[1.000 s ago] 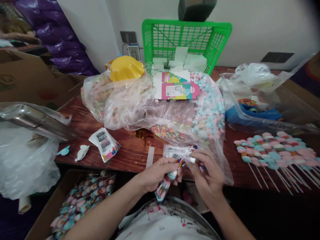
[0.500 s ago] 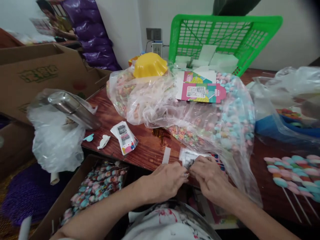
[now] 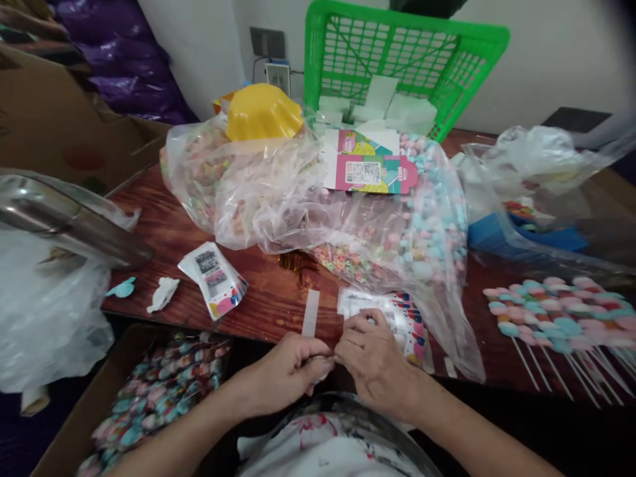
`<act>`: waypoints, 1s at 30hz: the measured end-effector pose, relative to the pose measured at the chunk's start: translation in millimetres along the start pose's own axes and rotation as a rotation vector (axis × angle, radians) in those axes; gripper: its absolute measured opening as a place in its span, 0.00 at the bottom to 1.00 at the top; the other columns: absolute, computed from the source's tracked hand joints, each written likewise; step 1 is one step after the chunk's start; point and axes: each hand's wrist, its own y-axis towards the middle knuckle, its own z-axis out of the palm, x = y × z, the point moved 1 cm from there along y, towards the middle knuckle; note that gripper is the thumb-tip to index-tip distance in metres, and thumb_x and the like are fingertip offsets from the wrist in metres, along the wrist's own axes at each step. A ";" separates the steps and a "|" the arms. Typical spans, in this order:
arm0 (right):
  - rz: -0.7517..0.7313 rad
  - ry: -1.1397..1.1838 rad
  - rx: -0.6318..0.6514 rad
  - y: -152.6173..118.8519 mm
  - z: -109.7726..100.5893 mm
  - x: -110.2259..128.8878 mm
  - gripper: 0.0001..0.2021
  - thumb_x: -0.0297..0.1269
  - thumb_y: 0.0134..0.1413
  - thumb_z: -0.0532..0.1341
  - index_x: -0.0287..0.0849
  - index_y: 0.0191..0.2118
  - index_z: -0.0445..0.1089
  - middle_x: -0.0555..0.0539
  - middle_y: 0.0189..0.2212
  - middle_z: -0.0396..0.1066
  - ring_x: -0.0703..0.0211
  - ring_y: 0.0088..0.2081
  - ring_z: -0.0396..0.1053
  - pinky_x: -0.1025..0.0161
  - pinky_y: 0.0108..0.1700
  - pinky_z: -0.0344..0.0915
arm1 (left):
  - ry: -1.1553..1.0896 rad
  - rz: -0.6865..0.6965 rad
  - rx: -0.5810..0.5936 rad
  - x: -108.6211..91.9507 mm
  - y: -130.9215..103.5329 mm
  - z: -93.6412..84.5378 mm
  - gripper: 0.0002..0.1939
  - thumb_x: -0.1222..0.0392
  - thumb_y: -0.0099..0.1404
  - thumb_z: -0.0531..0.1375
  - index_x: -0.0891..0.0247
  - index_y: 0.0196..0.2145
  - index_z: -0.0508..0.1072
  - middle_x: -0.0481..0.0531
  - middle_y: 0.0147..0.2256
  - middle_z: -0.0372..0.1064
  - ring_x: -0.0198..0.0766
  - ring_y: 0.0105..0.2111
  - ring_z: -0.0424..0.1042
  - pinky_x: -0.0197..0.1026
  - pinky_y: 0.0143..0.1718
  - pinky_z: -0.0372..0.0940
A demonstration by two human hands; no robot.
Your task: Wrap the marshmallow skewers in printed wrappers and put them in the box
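Note:
My left hand (image 3: 291, 370) is closed, thumb against curled fingers, at the table's front edge. Fingertip to fingertip with it, my right hand (image 3: 375, 368) is closed too, its fingers pinched. Whatever lies between them is too small and covered to name. Beneath and behind my right hand is a spread of printed plastic packets (image 3: 410, 324). A white strip (image 3: 311, 313) lies just behind my left hand. Farther left sits a fanned stack of printed packets (image 3: 211, 278). Pastel marshmallow skewers (image 3: 561, 311) lie at the right with their sticks toward me.
Clear bags of candy (image 3: 432, 218) fill the middle, topped by a pink printed box (image 3: 375, 173) and a yellow bowl (image 3: 263, 112). Behind stands a green basket (image 3: 407, 59). A steel flask (image 3: 69, 225) leans left; wrapped candies fill a box (image 3: 159, 391) below. A blue tray (image 3: 527, 238) is right.
The view has swung right and down. My hands have drawn back from over the packets toward me, uncovering more of them, and their fingertips now meet.

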 end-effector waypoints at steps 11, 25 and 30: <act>0.255 -0.048 0.116 83.6 11.1 -59.5 0.11 0.30 0.60 0.53 0.42 0.35 0.73 0.47 0.34 0.74 0.60 0.38 0.69 0.63 0.42 0.61 | -0.096 0.050 -0.523 27.3 -19.0 -11.7 0.17 0.56 0.64 0.54 0.66 0.22 0.71 0.47 0.21 0.61 0.29 0.21 0.60 0.33 0.23 0.56; 0.313 -0.471 0.150 130.2 22.4 -70.6 0.12 0.26 0.61 0.48 0.38 0.41 0.67 0.40 0.38 0.71 0.53 0.38 0.68 0.59 0.36 0.55 | -0.759 -0.075 -0.608 33.5 -28.9 -14.0 0.14 0.54 0.55 0.63 0.69 0.22 0.74 0.51 0.21 0.70 0.27 0.16 0.65 0.29 0.16 0.52; 0.269 -0.458 0.171 120.8 26.0 -69.5 0.08 0.31 0.61 0.52 0.41 0.41 0.68 0.42 0.40 0.71 0.53 0.40 0.68 0.59 0.39 0.56 | -0.919 -0.014 -0.680 28.0 -24.1 -18.3 0.12 0.55 0.54 0.64 0.69 0.22 0.73 0.50 0.21 0.70 0.27 0.15 0.64 0.29 0.15 0.53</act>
